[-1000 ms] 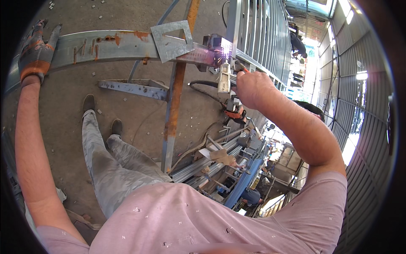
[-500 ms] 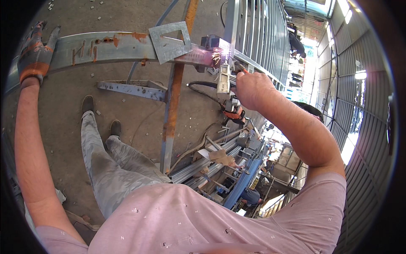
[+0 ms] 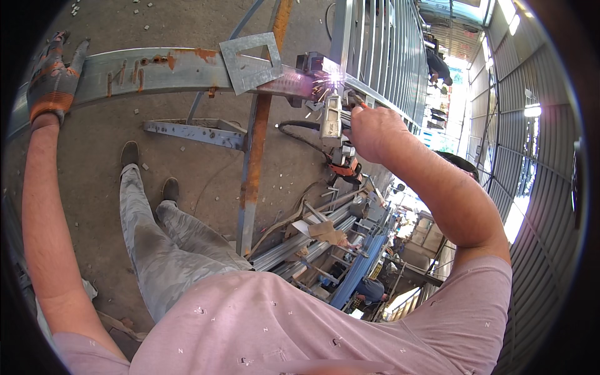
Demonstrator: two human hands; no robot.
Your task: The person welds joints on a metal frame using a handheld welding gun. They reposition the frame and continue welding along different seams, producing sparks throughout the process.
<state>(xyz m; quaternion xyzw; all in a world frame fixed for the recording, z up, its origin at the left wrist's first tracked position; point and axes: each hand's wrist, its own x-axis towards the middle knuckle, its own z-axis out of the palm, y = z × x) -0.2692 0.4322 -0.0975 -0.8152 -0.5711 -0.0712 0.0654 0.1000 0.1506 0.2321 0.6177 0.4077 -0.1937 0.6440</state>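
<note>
Now, the grey-and-orange-gloved left hand (image 3: 55, 84) lies open, thumb spread wide, on the long galvanised steel beam (image 3: 184, 73), while the bare right hand (image 3: 378, 129) is closed around a mostly hidden, orange-marked tool (image 3: 363, 105). Bright sparks (image 3: 331, 79) burst by the beam's right end (quite a shower!), just beside a pale rectangular block (image 3: 330, 119); a flat grey metal plate with a rectangular cut-out (image 3: 249, 79) lies across the beam, between the hands.

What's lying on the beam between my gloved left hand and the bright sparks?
A flat grey metal plate with a cut-out lies on the beam, in the head view.
</note>
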